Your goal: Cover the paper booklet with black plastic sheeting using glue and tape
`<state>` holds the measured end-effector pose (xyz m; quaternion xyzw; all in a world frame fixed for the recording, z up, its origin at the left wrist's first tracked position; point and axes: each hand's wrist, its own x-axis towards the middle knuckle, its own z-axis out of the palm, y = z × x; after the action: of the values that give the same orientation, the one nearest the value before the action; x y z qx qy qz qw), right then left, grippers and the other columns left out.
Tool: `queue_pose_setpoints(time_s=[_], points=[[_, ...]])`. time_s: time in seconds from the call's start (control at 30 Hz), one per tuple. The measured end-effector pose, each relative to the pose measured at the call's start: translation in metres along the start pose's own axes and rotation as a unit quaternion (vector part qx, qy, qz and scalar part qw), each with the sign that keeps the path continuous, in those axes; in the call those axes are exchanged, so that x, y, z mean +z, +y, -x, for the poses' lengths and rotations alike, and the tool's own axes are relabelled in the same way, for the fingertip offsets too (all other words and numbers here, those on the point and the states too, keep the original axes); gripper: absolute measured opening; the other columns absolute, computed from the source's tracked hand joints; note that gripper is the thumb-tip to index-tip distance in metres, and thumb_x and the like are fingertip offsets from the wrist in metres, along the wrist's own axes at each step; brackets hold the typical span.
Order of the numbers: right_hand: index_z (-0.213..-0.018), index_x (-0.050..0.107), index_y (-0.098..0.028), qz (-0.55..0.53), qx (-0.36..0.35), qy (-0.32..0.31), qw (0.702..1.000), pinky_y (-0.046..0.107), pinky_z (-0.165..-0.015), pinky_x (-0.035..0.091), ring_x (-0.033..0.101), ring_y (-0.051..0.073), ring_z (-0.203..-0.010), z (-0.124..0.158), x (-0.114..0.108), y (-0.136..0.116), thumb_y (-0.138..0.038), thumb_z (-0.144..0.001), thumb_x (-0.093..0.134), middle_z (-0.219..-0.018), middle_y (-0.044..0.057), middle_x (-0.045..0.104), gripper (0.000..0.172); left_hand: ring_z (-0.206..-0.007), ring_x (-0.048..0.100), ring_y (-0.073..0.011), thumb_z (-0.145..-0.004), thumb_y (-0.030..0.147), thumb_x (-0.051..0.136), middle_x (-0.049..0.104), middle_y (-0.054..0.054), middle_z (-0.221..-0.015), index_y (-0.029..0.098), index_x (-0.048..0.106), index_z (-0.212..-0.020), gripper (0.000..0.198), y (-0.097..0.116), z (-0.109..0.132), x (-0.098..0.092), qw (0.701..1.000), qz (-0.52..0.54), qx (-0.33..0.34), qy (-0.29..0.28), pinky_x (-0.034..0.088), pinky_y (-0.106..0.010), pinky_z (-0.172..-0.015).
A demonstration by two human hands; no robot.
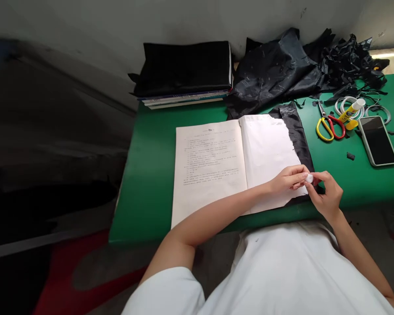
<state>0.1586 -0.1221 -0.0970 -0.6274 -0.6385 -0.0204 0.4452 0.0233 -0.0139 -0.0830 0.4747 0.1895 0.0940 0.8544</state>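
Hands: a small white piece [309, 178] is pinched between the fingertips of the left hand [293, 178] and the right hand [325, 191]; its exact kind cannot be told.
Under the hands: a white sheet [265, 148] with a ragged right edge is spread over the right side of an open book [210, 166], whose left page is printed; black sheeting [301, 142] is exposed beyond that edge.
Tools: red-and-yellow-handled scissors [324, 115], a glue stick [351, 110], a yellow cap [351, 125] and a smartphone [379, 143] are laid farther right on the green surface [147, 175].
Back: books [184, 101] are stacked under a black cover [187, 70]; crumpled black material [276, 70] and black scraps [344, 65] are heaped beside them.
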Motion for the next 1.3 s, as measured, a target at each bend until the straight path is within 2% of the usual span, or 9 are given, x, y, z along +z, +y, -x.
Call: queue_pose_setpoints(time_s=[0.33, 0.5, 0.57, 0.67, 0.8, 0.9, 1.0, 1.13, 1.3], points=[[-0.091, 0.064, -0.019, 0.213, 0.094, 0.039, 0.972, 0.033, -0.069, 0.044, 0.053, 0.017, -0.066, -0.015, -0.023, 0.093, -0.041, -0.089, 0.058, -0.078, 0.006, 0.067, 0.023, -0.057, 0.041, -0.006, -0.085, 0.043, 0.063, 0.05, 0.005, -0.068, 0.016, 0.054, -0.089, 0.029, -0.015, 0.0, 0.004, 0.995, -0.092, 0.047, 0.0, 0.034, -0.022, -0.057], [-0.097, 0.068, -0.016, 0.262, 0.13, 0.007, 0.956, 0.042, -0.082, 0.041, 0.058, 0.025, -0.082, -0.013, -0.019, 0.124, -0.048, -0.091, 0.047, -0.082, 0.011, 0.066, 0.039, -0.068, 0.052, -0.0088, -0.092, 0.039, 0.053, 0.059, 0.0, -0.081, 0.018, 0.053, -0.092, 0.021, 0.009, 0.006, 0.005, 0.976, -0.21, 0.025, -0.047, 0.043, -0.023, -0.065], [-0.109, 0.068, -0.012, 0.266, 0.14, 0.001, 0.954, 0.044, -0.085, 0.04, 0.06, 0.027, -0.087, -0.011, -0.019, 0.123, -0.051, -0.091, 0.045, -0.084, 0.014, 0.067, 0.049, -0.082, 0.058, -0.0124, -0.094, 0.041, 0.05, 0.065, -0.004, -0.094, 0.018, 0.056, -0.095, 0.024, 0.029, 0.013, -0.003, 0.939, -0.341, 0.028, -0.041, 0.047, -0.026, -0.075], [-0.119, 0.065, -0.008, 0.271, 0.145, 0.021, 0.951, 0.046, -0.086, 0.04, 0.062, 0.031, -0.087, -0.01, -0.021, 0.108, -0.05, -0.093, 0.047, -0.086, 0.018, 0.068, 0.053, -0.109, 0.06, -0.0207, -0.098, 0.041, 0.04, 0.065, -0.011, -0.118, 0.017, 0.058, -0.11, 0.032, 0.057, 0.024, -0.033, 0.83, -0.554, 0.049, 0.036, 0.048, -0.036, -0.097], [-0.108, 0.066, -0.016, 0.268, 0.054, 0.051, 0.96, 0.044, -0.085, 0.044, 0.06, 0.031, -0.086, -0.027, -0.012, 0.074, -0.037, -0.093, 0.051, -0.09, 0.013, 0.07, 0.029, -0.15, 0.03, -0.0348, -0.097, 0.039, 0.044, 0.04, -0.017, -0.156, 0.016, 0.046, -0.142, 0.05, 0.079, 0.03, -0.091, 0.667, -0.732, -0.031, 0.137, 0.026, -0.054, -0.124], [-0.106, 0.065, -0.017, 0.238, -0.006, -0.015, 0.971, 0.041, -0.088, 0.045, 0.059, 0.029, -0.091, -0.057, 0.01, 0.053, -0.034, -0.094, 0.052, -0.091, 0.011, 0.07, 0.026, -0.158, 0.004, -0.0388, -0.098, 0.047, 0.042, 0.015, -0.014, -0.168, 0.022, 0.031, -0.155, 0.064, 0.081, 0.023, -0.122, 0.643, -0.75, -0.087, 0.128, 0.017, -0.059, -0.127], [-0.107, 0.065, -0.016, 0.19, -0.012, -0.124, 0.974, 0.038, -0.087, 0.045, 0.06, 0.028, -0.097, -0.1, 0.04, 0.041, -0.034, -0.094, 0.05, -0.1, 0.011, 0.069, 0.027, -0.158, 0.006, -0.0358, -0.098, 0.05, 0.041, 0.012, -0.011, -0.169, 0.026, 0.03, -0.156, 0.064, 0.075, 0.012, -0.132, 0.641, -0.757, -0.071, 0.104, 0.017, -0.056, -0.128], [-0.097, 0.064, -0.019, 0.206, 0.085, -0.243, 0.944, 0.031, -0.069, 0.04, 0.062, 0.023, -0.088, -0.151, 0.081, 0.036, -0.032, -0.093, 0.05, -0.096, 0.008, 0.07, 0.02, -0.158, 0.011, -0.0351, -0.099, 0.051, 0.039, 0.015, -0.01, -0.169, 0.028, 0.03, -0.157, 0.063, 0.062, 0.004, -0.13, 0.623, -0.771, -0.043, 0.128, 0.019, -0.055, -0.128], [-0.089, 0.065, -0.017, 0.246, 0.129, -0.237, 0.931, 0.031, -0.058, 0.025, 0.063, 0.022, -0.078, -0.167, 0.12, 0.045, -0.028, -0.096, 0.042, -0.091, 0.011, 0.072, 0.026, -0.157, 0.016, -0.0353, -0.099, 0.052, 0.039, 0.019, -0.009, -0.168, 0.028, 0.032, -0.156, 0.062, 0.052, 0.009, -0.132, 0.613, -0.777, -0.005, 0.142, 0.023, -0.055, -0.127]])
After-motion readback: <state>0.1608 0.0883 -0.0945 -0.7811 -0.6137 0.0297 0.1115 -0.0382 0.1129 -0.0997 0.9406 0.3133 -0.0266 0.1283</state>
